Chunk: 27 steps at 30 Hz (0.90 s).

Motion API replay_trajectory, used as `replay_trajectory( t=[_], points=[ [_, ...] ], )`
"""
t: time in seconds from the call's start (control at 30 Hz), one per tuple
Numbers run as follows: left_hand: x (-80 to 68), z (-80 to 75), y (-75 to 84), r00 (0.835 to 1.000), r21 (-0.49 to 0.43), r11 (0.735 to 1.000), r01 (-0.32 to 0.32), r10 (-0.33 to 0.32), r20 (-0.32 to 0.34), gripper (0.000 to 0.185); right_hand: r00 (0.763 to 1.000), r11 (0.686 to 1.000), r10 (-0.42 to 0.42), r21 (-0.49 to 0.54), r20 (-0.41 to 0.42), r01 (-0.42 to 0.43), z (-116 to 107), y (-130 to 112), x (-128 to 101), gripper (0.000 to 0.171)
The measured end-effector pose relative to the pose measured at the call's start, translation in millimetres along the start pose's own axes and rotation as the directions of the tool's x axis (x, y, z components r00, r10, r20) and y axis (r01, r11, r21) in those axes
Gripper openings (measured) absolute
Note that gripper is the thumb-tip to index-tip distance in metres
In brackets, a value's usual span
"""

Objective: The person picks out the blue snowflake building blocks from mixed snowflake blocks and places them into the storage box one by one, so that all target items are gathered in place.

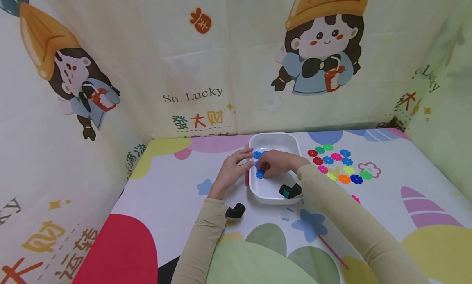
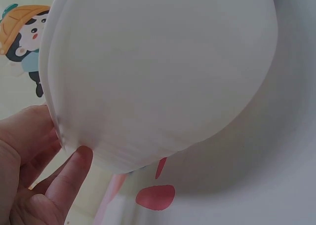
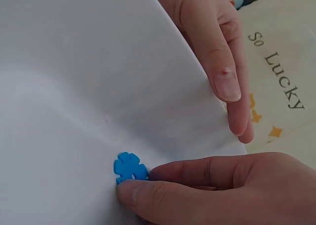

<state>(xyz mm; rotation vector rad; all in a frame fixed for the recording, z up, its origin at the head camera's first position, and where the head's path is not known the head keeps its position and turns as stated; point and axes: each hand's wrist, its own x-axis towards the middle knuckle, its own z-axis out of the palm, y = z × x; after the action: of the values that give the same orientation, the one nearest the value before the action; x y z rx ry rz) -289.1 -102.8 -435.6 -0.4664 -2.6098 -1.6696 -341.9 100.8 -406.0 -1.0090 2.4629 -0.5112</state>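
To the right of the white tray (image 1: 271, 192), loose flower-shaped discs (image 1: 344, 179) in red, green, pink, blue, yellow, orange and dark blue lie scattered on the patterned tablecloth (image 1: 173, 189). The beige right sleeve (image 1: 343, 210) crosses in front of the tray's right edge and partly hides one pink disc (image 1: 355, 198). A black wrist device (image 1: 291, 191) blocks the tray's near right part, and another black device (image 1: 236, 210) sits at the left wrist. Behind the table hangs a pale backdrop (image 1: 250, 71) with cartoon figures in orange hats. Printed on it are "So Lucky" and, beneath, "發大财"; a line lower down is cut off by the table edge.

Inside the tray, blue discs (image 1: 257, 155) lie along the left side, some hidden by the right hand (image 1: 278, 162). That hand's thumb and forefinger pinch a blue flower-shaped disc (image 3: 127, 166) close to the tray's left wall. The left hand (image 1: 230, 171) has its fingers extended and spread, touching the outside of the tray at its left rim.
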Motion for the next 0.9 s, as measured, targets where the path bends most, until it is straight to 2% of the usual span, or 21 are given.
replay_trajectory(
  t=[0.9],
  points=[
    [0.6, -0.3, -0.2, 1.0, -0.008, 1.0, 0.006, -0.006, 0.006, 0.04, 1.0, 1.0, -0.011, -0.025, -0.022, 0.011, 2.5, -2.7, 1.9, 0.03]
  ],
)
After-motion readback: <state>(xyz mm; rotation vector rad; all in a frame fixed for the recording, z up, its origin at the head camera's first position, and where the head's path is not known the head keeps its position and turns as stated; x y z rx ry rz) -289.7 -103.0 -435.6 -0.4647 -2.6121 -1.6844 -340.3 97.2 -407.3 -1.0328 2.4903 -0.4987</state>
